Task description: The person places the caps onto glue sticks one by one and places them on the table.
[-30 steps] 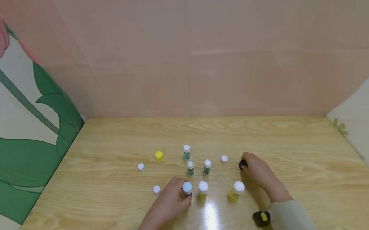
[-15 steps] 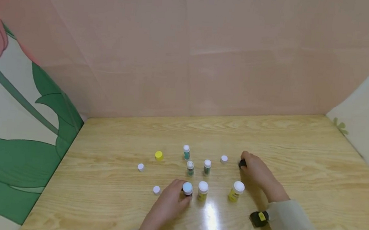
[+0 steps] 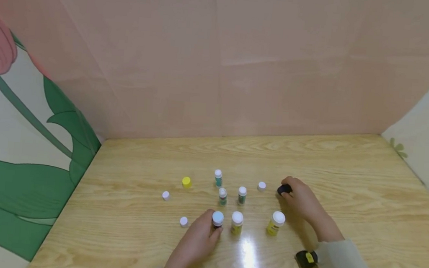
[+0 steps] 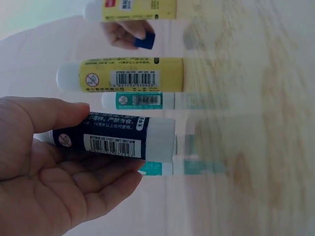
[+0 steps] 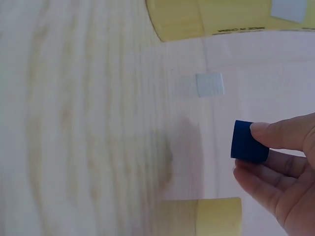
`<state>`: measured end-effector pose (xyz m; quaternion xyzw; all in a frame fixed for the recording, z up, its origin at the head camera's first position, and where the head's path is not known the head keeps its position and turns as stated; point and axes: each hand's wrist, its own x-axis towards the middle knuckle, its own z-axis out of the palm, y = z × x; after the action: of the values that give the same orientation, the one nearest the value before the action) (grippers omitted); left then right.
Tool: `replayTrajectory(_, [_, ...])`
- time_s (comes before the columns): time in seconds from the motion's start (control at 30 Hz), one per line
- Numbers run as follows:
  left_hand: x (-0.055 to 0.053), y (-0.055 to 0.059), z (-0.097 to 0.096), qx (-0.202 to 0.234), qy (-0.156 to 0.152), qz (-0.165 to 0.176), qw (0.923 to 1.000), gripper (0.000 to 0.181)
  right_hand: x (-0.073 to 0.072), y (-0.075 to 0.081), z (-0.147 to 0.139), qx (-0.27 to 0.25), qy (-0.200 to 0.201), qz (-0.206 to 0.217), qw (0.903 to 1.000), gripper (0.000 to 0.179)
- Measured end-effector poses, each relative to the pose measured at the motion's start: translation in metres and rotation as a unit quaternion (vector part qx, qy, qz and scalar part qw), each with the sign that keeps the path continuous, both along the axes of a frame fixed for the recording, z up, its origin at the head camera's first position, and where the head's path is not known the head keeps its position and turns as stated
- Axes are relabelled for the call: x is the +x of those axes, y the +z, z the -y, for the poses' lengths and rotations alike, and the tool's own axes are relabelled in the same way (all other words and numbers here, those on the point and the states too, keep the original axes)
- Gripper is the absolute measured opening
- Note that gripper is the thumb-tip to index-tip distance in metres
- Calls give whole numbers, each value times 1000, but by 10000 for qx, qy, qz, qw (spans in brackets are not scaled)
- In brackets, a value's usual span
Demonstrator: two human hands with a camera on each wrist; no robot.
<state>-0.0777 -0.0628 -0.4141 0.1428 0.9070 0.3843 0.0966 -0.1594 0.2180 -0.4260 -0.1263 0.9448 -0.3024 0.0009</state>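
Gripping in left hand [image 3: 198,237] a navy-blue, white-based cylindrical tube [image 4: 110,136], nearly upright, well forward of the back edge of the wood-grain tabletop [image 3: 347,172]; whether touching it, cannot tell. Pinching in right hand [image 3: 303,203], fingers narrow, a short dark-blue round cap [image 5: 246,142], nearer the right edge than the tube. Judged good practice: hold the tube vertical, clear of the adjacent white-topped yellow tube [image 3: 236,227]; pinch the cap evenly by its sides — lightly, without tilting. Counted: one navy tube; one dark-blue cap; two white-topped yellow tubes; three slim, white-topped teal tubes [image 3: 218,179] [image 3: 222,198] [image 3: 242,196]; three small round white caps [image 3: 166,196] [image 3: 183,221] [image 3: 261,186], two toward the left edge; one round yellow cap [image 3: 186,182]; one yellow piece [image 5: 219,216] cut off in the right-wrist view — possibly another cap.
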Motion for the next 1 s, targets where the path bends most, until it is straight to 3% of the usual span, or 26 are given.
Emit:
replayTrajectory(0.17, [2,1,-1,74,136,-4,9999,16,6,3,-1,-237,-37,-122,9996,23])
replayTrajectory(0.4, [5,5,0,63,274,-373,9989,24,18,14,1,-529,-87,-541,9971,26])
replayTrajectory(0.67, [6,2,1,244,347,-573,9975,24,26,23,6,-755,-233,-899,9928,27])
replayTrajectory(1.0, [11,5,0,441,626,-607,9952,24,36,27,11,-1049,-369,-1301,9852,27])
